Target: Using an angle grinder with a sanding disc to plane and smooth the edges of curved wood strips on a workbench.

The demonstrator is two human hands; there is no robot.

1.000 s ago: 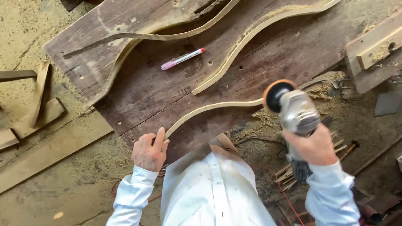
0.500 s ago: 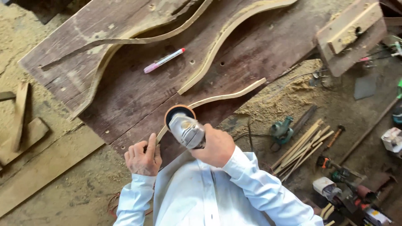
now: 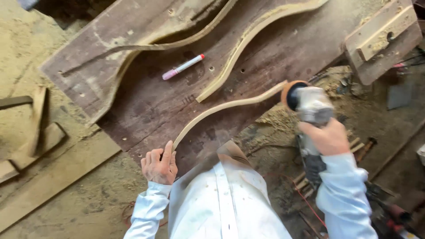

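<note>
A thin curved wooden strip (image 3: 221, 108) lies along the near edge of a dark wooden board (image 3: 150, 102). My left hand (image 3: 160, 166) presses down on the strip's near end with its fingers together. My right hand (image 3: 325, 137) grips a grey angle grinder (image 3: 310, 106) with an orange-rimmed sanding disc. The disc sits at the strip's far right end. Two wider curved wooden pieces (image 3: 248, 48) lie farther back on the board.
A pink marker (image 3: 182, 67) rests on the board between the curved pieces. A wooden block (image 3: 380, 40) stands at the upper right. Sawdust, sticks and tools (image 3: 389, 208) litter the ground at right. Planks (image 3: 40, 137) lie at left.
My right hand has swung the grinder from the strip's left end, next to my left hand, back out to its right end. My left hand stays on the strip.
</note>
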